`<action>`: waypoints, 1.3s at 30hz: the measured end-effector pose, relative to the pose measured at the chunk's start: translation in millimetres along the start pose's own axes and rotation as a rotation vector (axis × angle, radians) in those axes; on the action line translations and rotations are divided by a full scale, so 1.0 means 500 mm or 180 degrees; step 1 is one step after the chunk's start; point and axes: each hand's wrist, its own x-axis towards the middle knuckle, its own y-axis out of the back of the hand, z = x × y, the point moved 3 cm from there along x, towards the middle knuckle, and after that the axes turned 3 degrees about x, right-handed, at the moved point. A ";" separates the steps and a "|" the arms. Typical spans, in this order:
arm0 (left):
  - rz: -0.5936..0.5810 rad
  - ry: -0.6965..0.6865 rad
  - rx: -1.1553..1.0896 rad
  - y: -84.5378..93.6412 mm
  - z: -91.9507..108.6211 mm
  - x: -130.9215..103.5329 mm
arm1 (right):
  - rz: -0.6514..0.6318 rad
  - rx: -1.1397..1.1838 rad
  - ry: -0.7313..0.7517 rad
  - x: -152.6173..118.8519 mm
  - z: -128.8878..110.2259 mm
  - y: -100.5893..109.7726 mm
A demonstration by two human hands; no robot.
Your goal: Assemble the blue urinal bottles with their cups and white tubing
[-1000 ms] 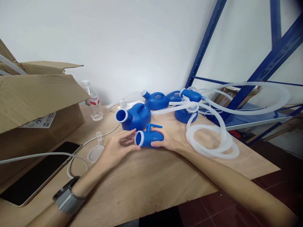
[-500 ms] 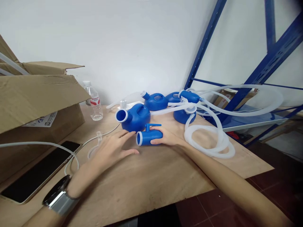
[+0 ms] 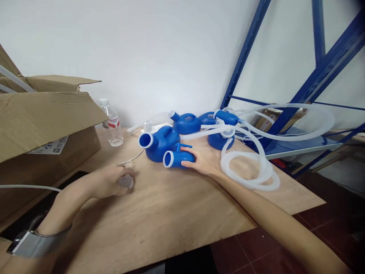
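My right hand [image 3: 199,161] is wrapped around the rear of a blue plastic cylindrical cup [image 3: 179,160] with a white-rimmed mouth and a bar handle on top. The cup's mouth points left toward me, low over the wooden table. My left hand [image 3: 112,182], slightly blurred, is closed on a round translucent plastic cap [image 3: 126,182] near the table surface at left. Just behind the cup stands a blue urinal bottle [image 3: 164,144] with a wide white-rimmed neck. A second blue urinal bottle [image 3: 186,123] sits farther back by the wall.
At left stands an open cardboard box [image 3: 48,114], with a clear water bottle [image 3: 115,129] beside it and a dark phone [image 3: 37,205] in front. Coiled translucent hose [image 3: 251,182] and more blue bottles lie at right. A blue metal shelf [image 3: 302,146] stands beyond the table's right edge.
My left hand has drawn back left from near the cup's mouth and closed on the translucent cap that lay on the table. My right hand keeps its grip; the cup is raised and tilted slightly.
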 end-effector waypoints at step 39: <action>0.0458 0.0082 -0.2649 -0.110 0.071 0.082 | -0.0078 -0.0469 0.0569 -0.039 -0.034 -0.070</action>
